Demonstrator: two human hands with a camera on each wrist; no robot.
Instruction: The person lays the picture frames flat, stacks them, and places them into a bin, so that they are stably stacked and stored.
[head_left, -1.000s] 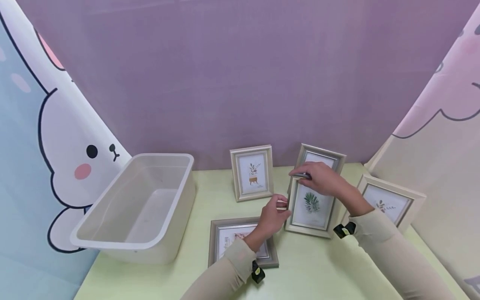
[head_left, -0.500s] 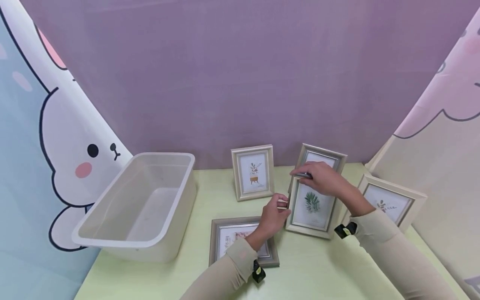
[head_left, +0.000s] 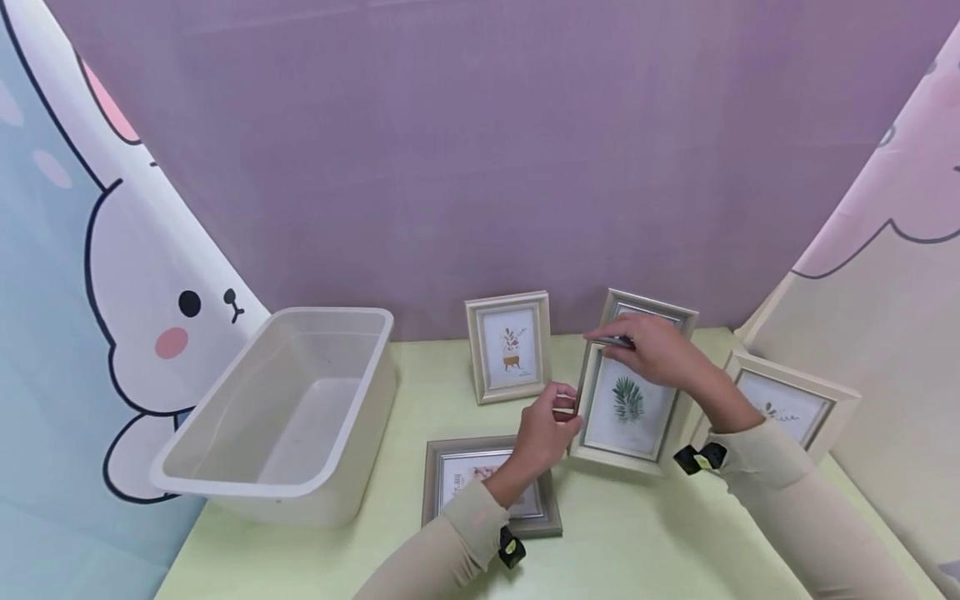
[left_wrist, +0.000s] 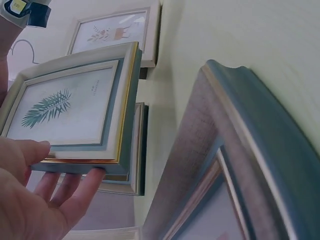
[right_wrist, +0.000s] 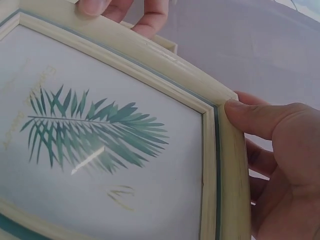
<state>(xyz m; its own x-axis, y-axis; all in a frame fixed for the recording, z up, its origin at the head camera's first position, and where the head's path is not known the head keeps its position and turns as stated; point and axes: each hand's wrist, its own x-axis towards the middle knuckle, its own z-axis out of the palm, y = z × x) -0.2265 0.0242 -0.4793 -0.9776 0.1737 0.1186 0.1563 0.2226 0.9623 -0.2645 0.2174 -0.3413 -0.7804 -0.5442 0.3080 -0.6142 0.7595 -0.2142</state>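
Both hands hold a cream picture frame (head_left: 627, 408) with a green palm leaf print. My left hand (head_left: 546, 425) pinches its left side, thumb on the front face and fingers behind, as the left wrist view shows of the frame (left_wrist: 65, 107). At the top edge, my right hand (head_left: 656, 350) grips the frame near a corner; in the right wrist view its thumb presses the front border (right_wrist: 232, 165) and the other fingers go behind. The held frame leans back, overlapping a taller grey-beige frame (head_left: 652, 302) behind it. Under my left forearm lies a grey-brown frame (head_left: 435, 483), partly covered.
A cream frame with a potted plant print (head_left: 510, 346) stands at the back. To the right, another cream frame (head_left: 798, 417) leans, partly behind the right forearm. A large white plastic bin (head_left: 262, 487) sits at the left of the pale green table (head_left: 622, 542).
The leaf frame has risen slightly at the top, with my right hand moving up a little along with it. My left hand keeps its pinch on the side. The other frames stay put.
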